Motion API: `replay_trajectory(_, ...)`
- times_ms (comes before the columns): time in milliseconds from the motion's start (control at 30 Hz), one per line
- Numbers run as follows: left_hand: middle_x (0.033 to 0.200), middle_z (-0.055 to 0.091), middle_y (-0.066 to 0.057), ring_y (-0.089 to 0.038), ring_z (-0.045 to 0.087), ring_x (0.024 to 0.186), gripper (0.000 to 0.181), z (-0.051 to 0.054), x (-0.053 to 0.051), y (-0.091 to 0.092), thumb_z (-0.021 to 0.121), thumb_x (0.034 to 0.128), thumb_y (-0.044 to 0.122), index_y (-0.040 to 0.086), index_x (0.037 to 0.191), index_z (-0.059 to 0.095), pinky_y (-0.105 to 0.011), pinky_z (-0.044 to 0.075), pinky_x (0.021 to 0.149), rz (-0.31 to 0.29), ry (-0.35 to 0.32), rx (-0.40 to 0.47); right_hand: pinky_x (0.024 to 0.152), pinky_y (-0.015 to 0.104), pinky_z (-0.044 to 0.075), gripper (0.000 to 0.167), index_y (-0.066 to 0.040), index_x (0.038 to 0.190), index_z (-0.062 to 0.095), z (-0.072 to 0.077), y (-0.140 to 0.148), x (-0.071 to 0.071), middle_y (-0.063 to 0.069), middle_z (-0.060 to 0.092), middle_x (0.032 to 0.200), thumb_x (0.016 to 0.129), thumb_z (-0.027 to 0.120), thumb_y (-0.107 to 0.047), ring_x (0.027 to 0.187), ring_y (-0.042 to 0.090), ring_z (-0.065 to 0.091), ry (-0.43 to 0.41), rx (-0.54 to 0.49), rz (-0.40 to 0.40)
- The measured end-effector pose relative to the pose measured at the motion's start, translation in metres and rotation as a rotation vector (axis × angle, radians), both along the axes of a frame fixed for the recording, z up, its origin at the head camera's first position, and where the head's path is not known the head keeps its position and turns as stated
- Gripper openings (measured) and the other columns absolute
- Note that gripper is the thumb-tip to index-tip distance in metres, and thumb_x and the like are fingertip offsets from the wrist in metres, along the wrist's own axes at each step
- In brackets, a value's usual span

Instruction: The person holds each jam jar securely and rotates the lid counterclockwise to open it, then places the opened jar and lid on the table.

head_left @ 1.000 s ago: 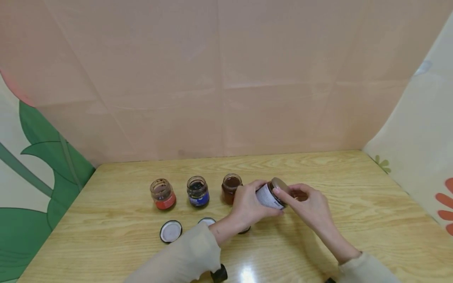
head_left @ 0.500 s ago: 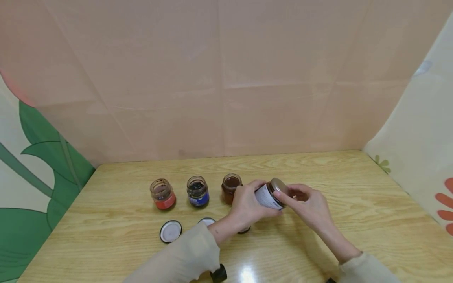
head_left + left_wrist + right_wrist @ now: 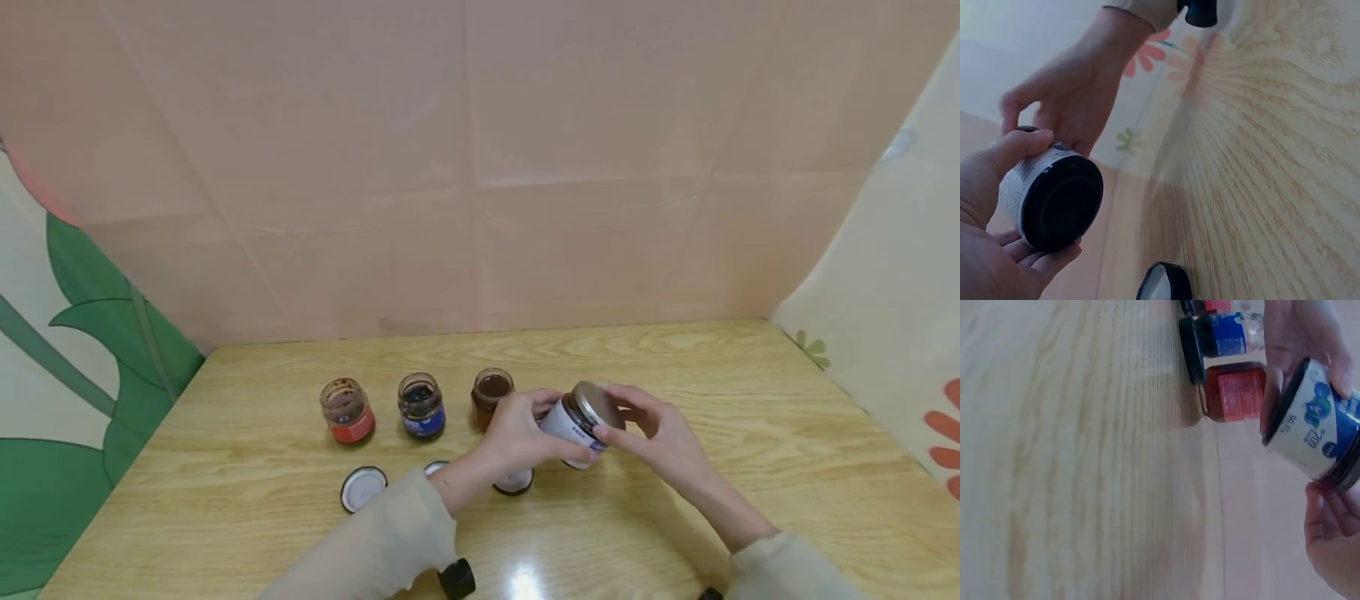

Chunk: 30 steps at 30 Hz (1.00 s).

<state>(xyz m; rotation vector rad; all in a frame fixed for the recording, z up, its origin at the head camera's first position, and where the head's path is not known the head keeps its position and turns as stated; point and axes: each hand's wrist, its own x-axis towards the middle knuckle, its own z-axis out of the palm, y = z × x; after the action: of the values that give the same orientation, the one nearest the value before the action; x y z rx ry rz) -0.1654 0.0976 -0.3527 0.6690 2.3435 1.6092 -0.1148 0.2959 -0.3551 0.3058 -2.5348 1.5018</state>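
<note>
My left hand (image 3: 517,433) grips a glass jar (image 3: 573,429) around its body, holding it tilted above the table. Blueberries are printed on its white and blue label (image 3: 1313,419), and its dark base (image 3: 1063,203) faces the left wrist camera. The fingers and thumb of my right hand (image 3: 663,442) pinch the rim of the jar's metal lid (image 3: 597,406). The lid sits at the jar's mouth; whether it is loose, I cannot tell.
Behind the hands stand three lidless jars: one with a red label (image 3: 350,417), one with a blue label (image 3: 422,410), and a reddish-brown one (image 3: 491,392). Upturned lids, a left one (image 3: 363,488) and a right one (image 3: 515,481), lie on the wooden table (image 3: 225,517); a third is partly hidden.
The jar has turned and tipped lower in my left hand, showing more of the lid's side and the blue part of its label. My right fingers have shifted on the lid.
</note>
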Motion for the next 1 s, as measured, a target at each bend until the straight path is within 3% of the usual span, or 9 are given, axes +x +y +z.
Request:
replay_trajectory(133, 0.112, 0.069, 0.003, -0.005, 0.063, 0.098, 0.065, 0.0, -0.001, 0.0, 0.092, 0.0597, 0.026, 0.013, 0.118, 0.066, -0.019, 0.049, 0.085, -0.013, -0.002, -0.012, 0.083, 0.024, 0.051, 0.047, 0.0, 0.133, 0.052, -0.001, 0.003, -0.001, 0.017, 0.057, 0.13, 0.089, 0.065, -0.007, 0.106, -0.003, 0.055, 0.028, -0.003, 0.062)
replay_trajectory(300, 0.112, 0.068, 0.005, -0.005, 0.061, 0.098, 0.067, 0.0, -0.001, 0.001, 0.091, 0.0606, 0.03, 0.016, 0.12, 0.065, -0.021, 0.049, 0.085, -0.009, 0.023, -0.045, 0.084, 0.028, 0.05, 0.053, -0.005, 0.141, 0.046, 0.001, 0.002, 0.0, 0.02, 0.052, 0.137, 0.091, 0.062, -0.011, 0.11, 0.019, 0.058, 0.013, 0.054, 0.073)
replay_trajectory(400, 0.11, 0.069, 0.006, -0.003, 0.061, 0.094, 0.066, 0.001, 0.0, 0.002, 0.091, 0.0604, 0.031, 0.016, 0.119, 0.065, -0.02, 0.05, 0.081, -0.001, 0.043, -0.048, 0.083, 0.029, 0.05, 0.051, -0.008, 0.14, 0.047, 0.004, -0.003, 0.001, 0.017, 0.055, 0.134, 0.092, 0.063, -0.017, 0.108, 0.028, 0.058, 0.016, 0.105, -0.005)
replay_trajectory(600, 0.109, 0.069, 0.005, -0.002, 0.06, 0.088, 0.068, 0.004, 0.004, 0.006, 0.092, 0.0595, 0.03, 0.017, 0.12, 0.064, -0.017, 0.049, 0.074, 0.022, 0.104, -0.051, 0.067, 0.024, 0.047, 0.041, -0.008, 0.11, 0.062, 0.013, -0.014, 0.001, 0.007, 0.066, 0.097, 0.088, 0.067, -0.042, 0.084, 0.017, 0.057, -0.018, 0.247, -0.28)
replay_trajectory(733, 0.11, 0.069, 0.003, -0.003, 0.06, 0.089, 0.069, 0.006, 0.007, 0.008, 0.092, 0.0602, 0.03, 0.016, 0.122, 0.063, -0.017, 0.049, 0.073, 0.045, 0.144, -0.074, 0.061, 0.026, 0.043, 0.047, -0.009, 0.097, 0.061, 0.019, -0.016, 0.001, 0.006, 0.06, 0.082, 0.083, 0.068, -0.053, 0.074, 0.015, 0.054, -0.095, 0.289, -0.347)
replay_trajectory(833, 0.11, 0.069, 0.002, -0.005, 0.06, 0.089, 0.07, 0.005, 0.007, 0.007, 0.092, 0.0596, 0.031, 0.014, 0.122, 0.063, -0.018, 0.049, 0.073, 0.063, 0.157, -0.079, 0.062, 0.025, 0.044, 0.047, -0.008, 0.101, 0.062, 0.02, -0.015, 0.001, 0.006, 0.061, 0.084, 0.083, 0.07, -0.05, 0.074, 0.015, 0.056, -0.096, 0.279, -0.322)
replay_trajectory(1000, 0.109, 0.07, 0.001, -0.006, 0.06, 0.089, 0.071, 0.002, 0.008, 0.005, 0.093, 0.0581, 0.03, 0.013, 0.121, 0.064, -0.02, 0.049, 0.074, 0.077, 0.144, -0.084, 0.069, 0.025, 0.048, 0.043, -0.009, 0.115, 0.066, 0.019, -0.01, 0.002, 0.004, 0.064, 0.099, 0.083, 0.075, -0.036, 0.083, 0.012, 0.057, 0.016, 0.257, -0.193)
